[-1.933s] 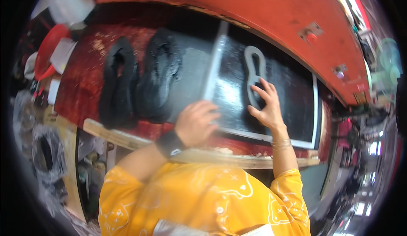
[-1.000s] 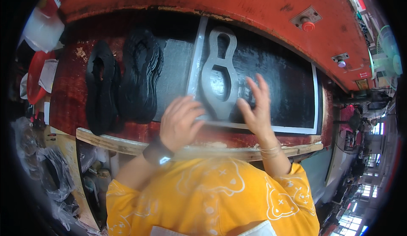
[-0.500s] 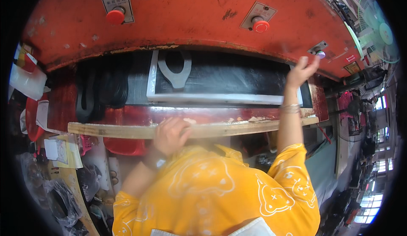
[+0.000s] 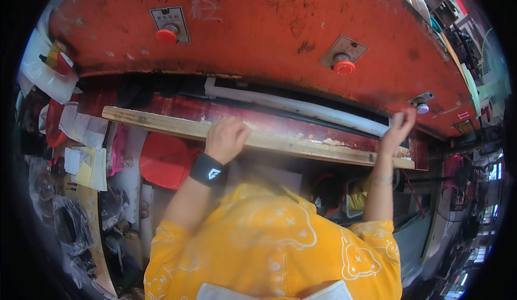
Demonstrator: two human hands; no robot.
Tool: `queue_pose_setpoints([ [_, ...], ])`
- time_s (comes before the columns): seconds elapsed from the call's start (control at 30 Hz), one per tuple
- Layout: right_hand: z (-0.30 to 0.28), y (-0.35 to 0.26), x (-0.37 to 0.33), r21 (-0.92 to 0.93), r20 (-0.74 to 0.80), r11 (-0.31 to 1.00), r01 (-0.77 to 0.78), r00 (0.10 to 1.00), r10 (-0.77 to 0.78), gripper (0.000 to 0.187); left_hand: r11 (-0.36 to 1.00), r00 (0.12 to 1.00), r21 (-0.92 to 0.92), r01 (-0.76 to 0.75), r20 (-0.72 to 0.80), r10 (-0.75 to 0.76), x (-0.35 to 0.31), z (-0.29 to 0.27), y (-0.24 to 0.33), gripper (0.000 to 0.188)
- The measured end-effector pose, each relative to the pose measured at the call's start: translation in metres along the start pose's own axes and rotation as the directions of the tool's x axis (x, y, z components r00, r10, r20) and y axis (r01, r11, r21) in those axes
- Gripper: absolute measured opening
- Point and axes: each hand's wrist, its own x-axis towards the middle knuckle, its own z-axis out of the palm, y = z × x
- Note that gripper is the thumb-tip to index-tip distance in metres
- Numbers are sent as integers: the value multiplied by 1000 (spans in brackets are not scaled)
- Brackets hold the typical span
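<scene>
My left hand (image 4: 227,138) lies over the wooden strip (image 4: 291,146) along the machine's front edge, its fingers bent down on it. A black band (image 4: 207,171) is around that wrist. My right hand (image 4: 399,130) is raised at the right end of the strip, just below a small pale purple button (image 4: 422,107). Its fingers look loosely curled but are blurred, and I cannot tell whether they touch the button. Behind the strip, a light grey frame edge (image 4: 291,105) shows in the narrow slot under the orange machine panel (image 4: 258,36).
Two red mushroom buttons, a left one (image 4: 167,35) and a right one (image 4: 343,65), stick out of the panel. Below the strip at left is a red plastic stool or tub (image 4: 168,161). Papers (image 4: 89,165) and clear plastic bags (image 4: 70,222) crowd the left side.
My right hand has dropped away from the purple button and its fingers have curled. The slot under the panel looks much narrower, and the grey ring-shaped piece is hidden. My view has shifted.
</scene>
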Motion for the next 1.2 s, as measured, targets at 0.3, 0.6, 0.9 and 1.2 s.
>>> queue_pose_setpoints([
  [0.3,35,-79,-140,-120,892,941,317,450,-38,36,1000,1000,-13,23,11,-23,-1,-3,1,11],
  [0.6,28,-104,-146,-186,899,938,294,437,41,34,1000,999,-30,2,34,-1,-13,-1,-1,12],
  [0.9,113,-159,-136,18,842,955,296,511,-175,61,981,989,-165,104,117,-85,-71,-36,20,11],
  [1.2,151,-206,-223,-73,864,945,320,493,-100,77,989,990,43,140,-7,-139,-92,-68,16,71],
])
